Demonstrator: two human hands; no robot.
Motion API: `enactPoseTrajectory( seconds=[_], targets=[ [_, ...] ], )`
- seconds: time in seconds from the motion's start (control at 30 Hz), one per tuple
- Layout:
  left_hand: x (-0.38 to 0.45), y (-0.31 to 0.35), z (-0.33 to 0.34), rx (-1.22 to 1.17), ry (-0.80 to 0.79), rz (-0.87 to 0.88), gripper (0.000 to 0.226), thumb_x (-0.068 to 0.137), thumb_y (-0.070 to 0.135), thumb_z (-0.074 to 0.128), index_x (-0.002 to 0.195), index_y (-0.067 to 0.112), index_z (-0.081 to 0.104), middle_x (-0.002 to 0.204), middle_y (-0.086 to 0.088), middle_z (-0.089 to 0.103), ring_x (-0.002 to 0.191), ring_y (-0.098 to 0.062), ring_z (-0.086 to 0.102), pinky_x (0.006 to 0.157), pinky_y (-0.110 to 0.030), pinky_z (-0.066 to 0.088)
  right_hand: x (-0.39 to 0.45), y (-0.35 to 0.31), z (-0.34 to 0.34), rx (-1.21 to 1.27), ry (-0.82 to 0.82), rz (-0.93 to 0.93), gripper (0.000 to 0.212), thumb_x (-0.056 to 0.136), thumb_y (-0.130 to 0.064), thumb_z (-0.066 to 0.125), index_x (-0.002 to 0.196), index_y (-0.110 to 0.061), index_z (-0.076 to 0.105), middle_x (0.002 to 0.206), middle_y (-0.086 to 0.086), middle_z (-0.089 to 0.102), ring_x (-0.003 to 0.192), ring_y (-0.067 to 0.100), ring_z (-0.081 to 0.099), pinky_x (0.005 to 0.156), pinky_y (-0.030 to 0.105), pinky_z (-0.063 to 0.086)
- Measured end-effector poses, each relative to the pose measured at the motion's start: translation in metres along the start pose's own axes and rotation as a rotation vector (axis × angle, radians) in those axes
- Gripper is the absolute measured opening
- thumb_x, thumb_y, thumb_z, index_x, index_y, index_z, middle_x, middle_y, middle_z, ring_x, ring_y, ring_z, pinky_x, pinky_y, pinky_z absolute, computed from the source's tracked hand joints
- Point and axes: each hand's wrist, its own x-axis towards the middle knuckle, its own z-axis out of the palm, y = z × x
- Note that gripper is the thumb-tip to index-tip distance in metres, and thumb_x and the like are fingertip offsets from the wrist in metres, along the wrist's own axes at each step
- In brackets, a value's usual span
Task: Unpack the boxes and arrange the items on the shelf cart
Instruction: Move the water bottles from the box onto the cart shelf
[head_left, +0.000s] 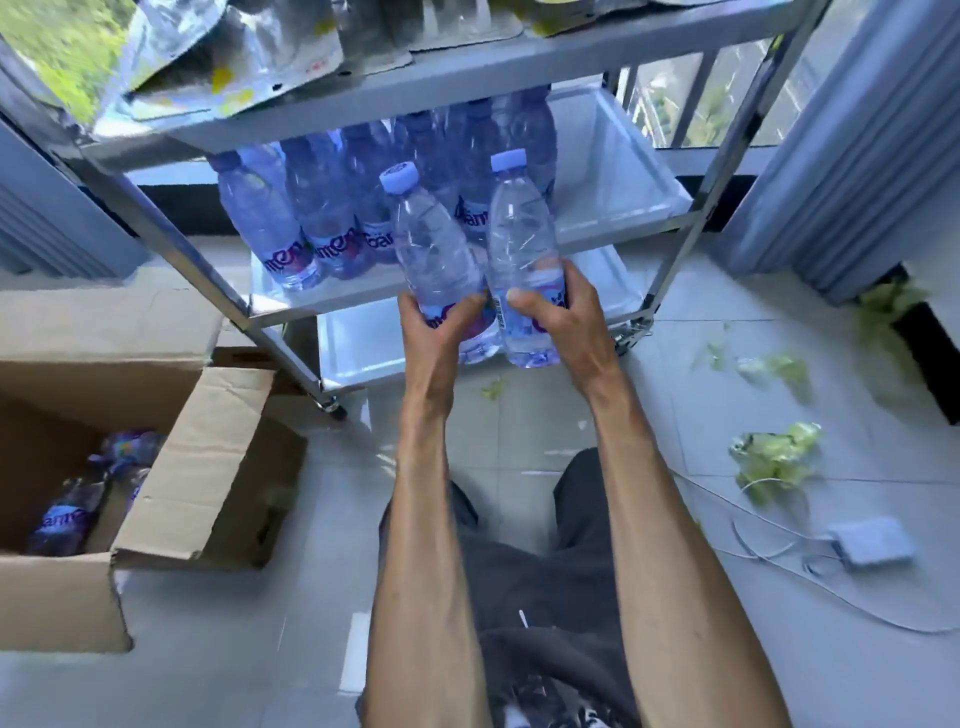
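Clear plastic bottles, one per hand: left hand (441, 325) wraps the tilted bottle (436, 260), right hand (558, 317) grips the upright bottle (522, 254), both low by the labels, just short of the middle shelf (618, 182). Full, likely heavy; thin walls flex, smooth sides slip, so low grips suit.

- You see clear, glossy plastic water bottles (522, 260) with smooth pale-blue caps.
- The three-tier shelf cart (618, 208) is brushed, shiny metal.
- The brown cardboard box (208, 467) looks matt.
- Floor tiles (260, 649) are glossy.
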Motion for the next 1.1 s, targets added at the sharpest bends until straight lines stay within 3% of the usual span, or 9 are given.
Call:
enactPoseTrajectory(
  seconds=[0.17, 0.33, 0.43, 0.5, 0.67, 0.73, 0.87, 1.0, 1.1],
  targets=[
    [-0.004, 0.005, 0.039, -0.447, -0.053, -0.151, 0.024, 0.077, 0.028, 0.054, 0.086, 0.012, 0.071, 0.082, -0.007, 0.068, 0.074, -0.022, 0.066, 0.070, -0.031, 0.052, 0.009, -0.005, -0.036, 0.051, 0.023, 0.008, 0.041, 0.078, -0.050, 0.071, 0.107, -0.023, 0.066, 0.108, 0.000, 0.071, 0.104, 0.020, 0.067, 0.095, 0.048, 0.052],
    [0.004, 0.010, 0.066, -0.606, -0.064, -0.206, 0.037, 0.075, 0.028, 0.051, 0.096, -0.002, 0.059, 0.089, -0.019, 0.058, 0.082, -0.034, 0.058, 0.078, -0.039, 0.048, 0.020, -0.007, -0.059, 0.082, 0.107, 0.043, 0.044, 0.066, -0.049, 0.080, 0.098, -0.020, 0.069, 0.090, -0.001, 0.073, 0.085, 0.019, 0.071, 0.080, 0.039, 0.057],
    [0.006, 0.010, 0.078, -0.545, -0.222, -0.227, 0.051, 0.073, 0.046, 0.074, 0.102, 0.005, 0.064, 0.087, -0.013, 0.066, 0.079, -0.024, 0.065, 0.074, -0.034, 0.054, 0.027, 0.002, -0.065, 0.103, 0.075, 0.077, 0.058, 0.068, -0.050, 0.082, 0.111, -0.015, 0.064, 0.098, 0.006, 0.074, 0.090, 0.025, 0.072, 0.085, 0.046, 0.057],
    [0.010, 0.009, 0.082, -0.573, -0.236, -0.245, 0.050, 0.065, 0.041, 0.081, 0.101, 0.009, 0.068, 0.089, -0.009, 0.066, 0.080, -0.021, 0.065, 0.076, -0.033, 0.054, 0.031, 0.006, -0.067, 0.166, 0.096, 0.144, 0.058, 0.072, -0.058, 0.075, 0.112, -0.019, 0.061, 0.101, 0.005, 0.073, 0.092, 0.025, 0.072, 0.085, 0.047, 0.057],
    [0.027, 0.003, 0.086, -0.517, -0.146, -0.348, 0.033, 0.078, 0.029, 0.061, 0.098, 0.003, 0.064, 0.089, -0.018, 0.062, 0.080, -0.030, 0.060, 0.074, -0.037, 0.052, 0.043, 0.014, -0.076, 0.172, 0.147, 0.158, 0.047, 0.071, -0.056, 0.073, 0.101, -0.023, 0.062, 0.091, -0.002, 0.073, 0.083, 0.017, 0.073, 0.066, 0.029, 0.056],
    [0.031, 0.000, 0.091, -0.440, -0.135, -0.340, 0.041, 0.079, 0.037, 0.067, 0.104, 0.005, 0.062, 0.091, -0.016, 0.064, 0.080, -0.027, 0.063, 0.075, -0.038, 0.055, 0.048, 0.017, -0.076, 0.121, 0.174, 0.125, 0.047, 0.071, -0.056, 0.076, 0.100, -0.022, 0.062, 0.090, -0.002, 0.073, 0.081, 0.018, 0.073, 0.065, 0.033, 0.058],
    [0.043, -0.010, 0.094, -0.249, -0.015, -0.255, 0.048, 0.076, 0.023, 0.073, 0.117, 0.001, 0.060, 0.099, -0.019, 0.066, 0.086, -0.032, 0.066, 0.083, -0.049, 0.055, 0.075, 0.019, -0.074, -0.060, 0.242, 0.078, 0.053, 0.074, -0.046, 0.081, 0.112, -0.018, 0.058, 0.100, 0.001, 0.072, 0.088, 0.018, 0.071, 0.080, 0.044, 0.058],
    [0.055, -0.018, 0.089, -0.042, 0.105, -0.133, 0.026, 0.070, 0.017, 0.081, 0.091, 0.007, 0.070, 0.080, -0.007, 0.072, 0.071, -0.019, 0.068, 0.066, -0.030, 0.055, 0.122, 0.012, -0.071, -0.148, 0.375, 0.000, 0.060, 0.075, -0.035, 0.081, 0.122, -0.012, 0.051, 0.110, 0.004, 0.068, 0.094, 0.020, 0.068, 0.083, 0.041, 0.056],
    [0.067, -0.021, 0.086, 0.061, 0.139, -0.061, 0.026, 0.071, 0.009, 0.082, 0.094, 0.006, 0.070, 0.084, -0.004, 0.074, 0.072, -0.013, 0.069, 0.063, -0.023, 0.053, 0.162, 0.010, -0.070, -0.126, 0.448, -0.034, 0.059, 0.076, -0.030, 0.079, 0.124, -0.012, 0.050, 0.112, 0.003, 0.067, 0.096, 0.020, 0.066, 0.085, 0.041, 0.055]
  ],
)
